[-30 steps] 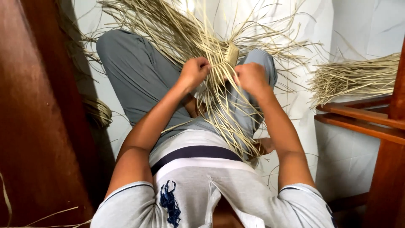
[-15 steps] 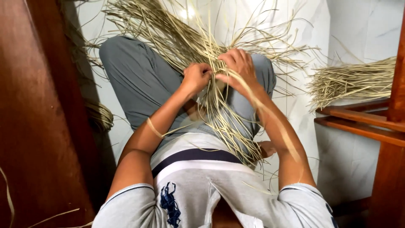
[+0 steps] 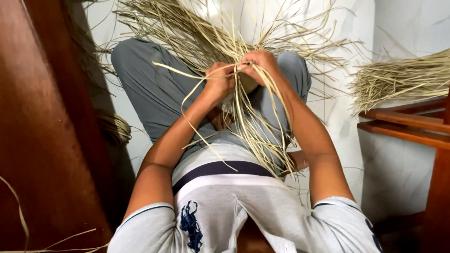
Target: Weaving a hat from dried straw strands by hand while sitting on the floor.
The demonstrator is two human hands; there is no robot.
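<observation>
Left hand (image 3: 218,83): over the lap, closed on strips, touching the right hand.
Right hand (image 3: 258,63): just right of the left hand, closed on the same strips.
Strips (image 3: 255,126): held in both hands; loose ends hang toward the body, across the lap.
Fan (image 3: 187,33): spread on the floor (image 3: 403,173) beyond the knees, behind the hands.
Bundle (image 3: 403,79): on the floor, well right of the hands.
Frame (image 3: 408,126): at right, just before the bundle.
Panel (image 3: 42,140): along the left side.
</observation>
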